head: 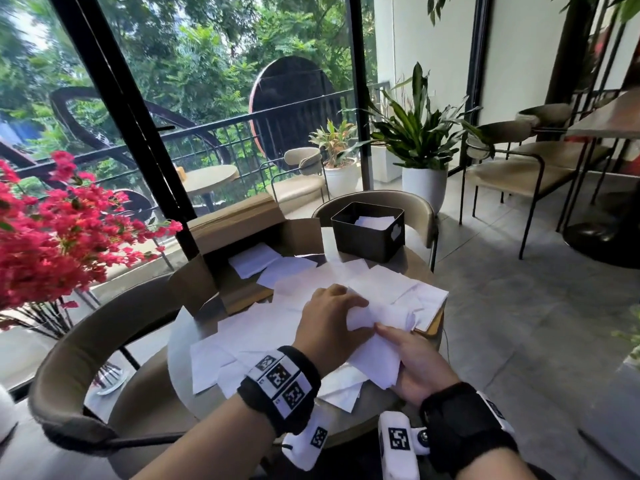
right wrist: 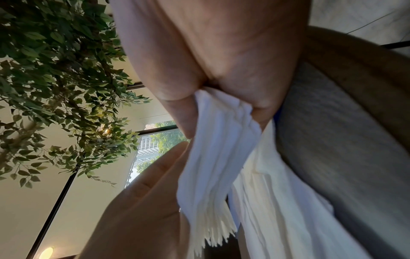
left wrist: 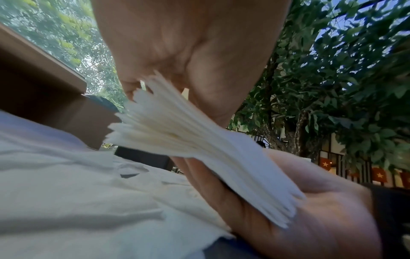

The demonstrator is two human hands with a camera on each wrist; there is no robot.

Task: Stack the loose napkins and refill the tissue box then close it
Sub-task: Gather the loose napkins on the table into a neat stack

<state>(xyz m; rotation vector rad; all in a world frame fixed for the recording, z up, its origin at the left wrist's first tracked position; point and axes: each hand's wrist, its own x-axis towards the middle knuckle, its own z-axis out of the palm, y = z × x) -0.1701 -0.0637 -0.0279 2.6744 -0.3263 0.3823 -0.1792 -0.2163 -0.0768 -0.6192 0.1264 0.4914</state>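
Both hands meet low in the head view: left hand [head: 327, 323] and right hand [head: 415, 362] grip a napkin stack [head: 375, 344] above the tabletop [head: 180, 344]; box [head: 369, 230] sits upper centre. Left wrist view: stack fanned, mid-frame. Right wrist view: stack pinched, centre.

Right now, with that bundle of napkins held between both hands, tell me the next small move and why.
Probably square the bundle of napkins before anything else. The left hand and right hand both grip it, yet the left wrist view shows its edges fanned out and uneven. Tapping them flush should help it fit the open black tissue box. More loose napkins wait on the table.
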